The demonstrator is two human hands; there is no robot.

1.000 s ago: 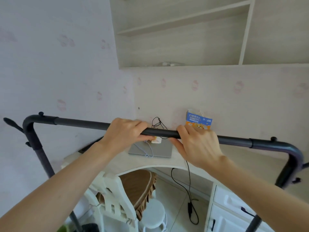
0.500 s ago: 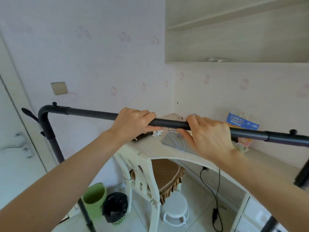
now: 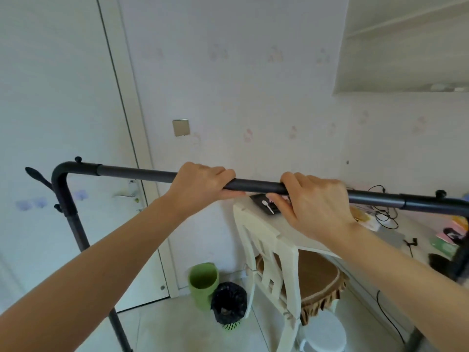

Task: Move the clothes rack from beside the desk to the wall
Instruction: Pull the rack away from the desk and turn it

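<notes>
Shift: view is swinging left; door (image 3: 63,148) is appearing, surface (image 3: 299,224) sliding right.
Hands: left hand (image 3: 200,181) and right hand (image 3: 314,201) are clasping the clothes rack (image 3: 137,174) top bar.
Handling: likely rigid, light, top-heavy; centred two-handed hold is suiting it.

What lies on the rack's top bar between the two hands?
Nothing: in the head view a bare stretch of the top bar separates the left hand from the right hand.

Ahead of me the pale wall (image 3: 253,97) carries faint pink prints and a square switch plate (image 3: 181,127). Left of the plate stands a white door (image 3: 63,110), closed. Below the plate, on light floor tiles (image 3: 177,326), sit a green bin (image 3: 203,285) and a black-lined basket (image 3: 229,304). Right of these, a white chair (image 3: 269,252) is tucked under my desk (image 3: 291,232).
</notes>
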